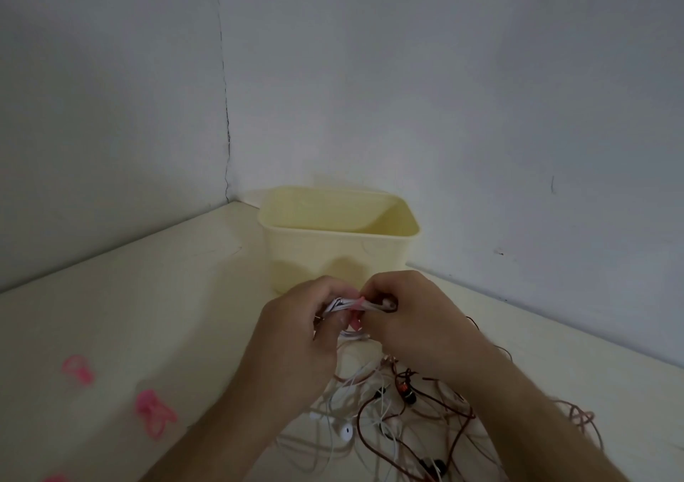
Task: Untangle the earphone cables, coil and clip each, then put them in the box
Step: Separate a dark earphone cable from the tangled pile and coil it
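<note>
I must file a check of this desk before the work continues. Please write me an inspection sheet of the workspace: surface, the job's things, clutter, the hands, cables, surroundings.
Surface: pale cream table set in a wall corner.
Job's things: open yellow box at the back, inside not visible; white coiled cable held between both hands with a pink clip at it.
Clutter: spare pink clips lying on the left part of the table.
Hands: left hand and right hand each in a pinching grip on the coil, in front of the box.
Cables: tangled pile of white and brown earphone cables under the forearms.
Surroundings: grey walls, with a crack running down the corner.
</note>
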